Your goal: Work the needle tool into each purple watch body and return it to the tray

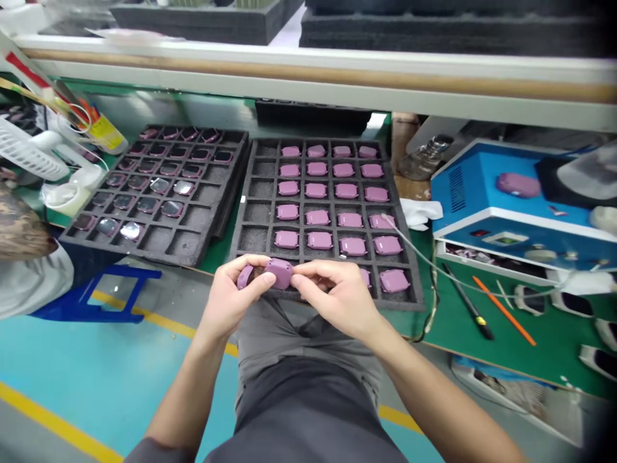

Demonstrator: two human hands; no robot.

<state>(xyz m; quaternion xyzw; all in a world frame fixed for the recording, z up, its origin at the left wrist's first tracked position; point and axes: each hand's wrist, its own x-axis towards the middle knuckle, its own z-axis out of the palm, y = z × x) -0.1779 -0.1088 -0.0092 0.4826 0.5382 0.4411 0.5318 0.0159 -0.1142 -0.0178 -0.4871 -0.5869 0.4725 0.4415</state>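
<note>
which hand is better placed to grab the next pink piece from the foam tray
Probably the right hand: it sits nearer the filled cells of pink pieces in the foam tray, while the left hand lies further off.

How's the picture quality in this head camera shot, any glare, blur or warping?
In the head view, glare shines off the clear pieces in the left foam tray, the shelf edge looks tilted and slightly bowed, and the far right edge darkens and blurs.
</note>
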